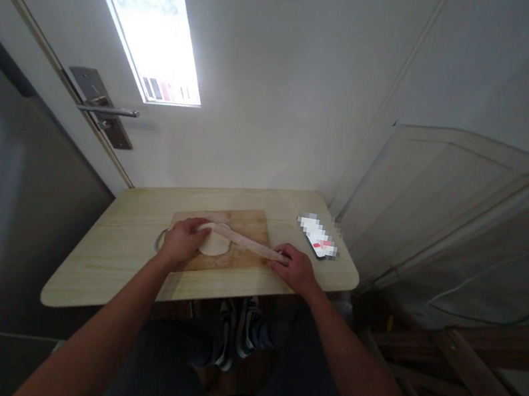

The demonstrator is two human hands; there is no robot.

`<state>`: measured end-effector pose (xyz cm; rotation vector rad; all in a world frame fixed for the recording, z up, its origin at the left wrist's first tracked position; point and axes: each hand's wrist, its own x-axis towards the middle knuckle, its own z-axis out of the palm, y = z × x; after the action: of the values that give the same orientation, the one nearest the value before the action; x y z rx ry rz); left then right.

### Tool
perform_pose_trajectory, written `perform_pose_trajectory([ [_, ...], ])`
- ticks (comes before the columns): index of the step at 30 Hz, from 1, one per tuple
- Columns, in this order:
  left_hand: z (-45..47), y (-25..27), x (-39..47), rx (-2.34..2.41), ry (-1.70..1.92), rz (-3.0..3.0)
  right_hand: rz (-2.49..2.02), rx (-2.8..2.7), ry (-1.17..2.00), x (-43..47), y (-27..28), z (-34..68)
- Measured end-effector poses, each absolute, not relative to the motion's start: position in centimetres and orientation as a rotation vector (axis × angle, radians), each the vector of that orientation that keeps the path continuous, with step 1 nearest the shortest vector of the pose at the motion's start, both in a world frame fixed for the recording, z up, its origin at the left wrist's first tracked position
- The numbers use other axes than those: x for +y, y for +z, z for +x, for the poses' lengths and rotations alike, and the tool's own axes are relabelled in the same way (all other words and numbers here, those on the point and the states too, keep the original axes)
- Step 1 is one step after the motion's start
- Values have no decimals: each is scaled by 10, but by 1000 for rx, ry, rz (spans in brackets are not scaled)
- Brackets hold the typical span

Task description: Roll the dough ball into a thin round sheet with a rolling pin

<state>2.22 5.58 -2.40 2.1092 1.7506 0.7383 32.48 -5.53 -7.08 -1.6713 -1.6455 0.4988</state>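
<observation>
A thin, pale wooden rolling pin point(256, 246) lies slantwise over a flat, roundish piece of dough point(214, 245) on a wooden cutting board point(250, 221). My left hand point(182, 240) is closed around the pin's left end, its thumb close to the dough's left edge; the fingertips are partly hidden. At the pin's other end, past the right edge of the board, my right hand point(297, 271) grips it with curled fingers. The dough shows mostly on the near side of the pin.
The light wooden table point(96, 264) stands against a white door with a metal handle point(111, 110). A phone point(315, 235) with a lit, blurred screen lies right of the board. A metal ring handle point(159, 240) sticks out at the board's left. Striped shoes point(236, 335) show below.
</observation>
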Motion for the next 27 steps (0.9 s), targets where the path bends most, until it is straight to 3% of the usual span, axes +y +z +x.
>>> perform_pose_trajectory([
  [5, 46, -5, 76, 1853, 696, 2226, -1703, -1619, 526, -55, -71, 324],
  [12, 114, -16, 77, 1455, 611, 2623, -1673, -1614, 538, -56, -72, 326],
  [27, 120, -27, 80, 1536, 355, 2619, -1670, -1534, 599, -60, -74, 328],
])
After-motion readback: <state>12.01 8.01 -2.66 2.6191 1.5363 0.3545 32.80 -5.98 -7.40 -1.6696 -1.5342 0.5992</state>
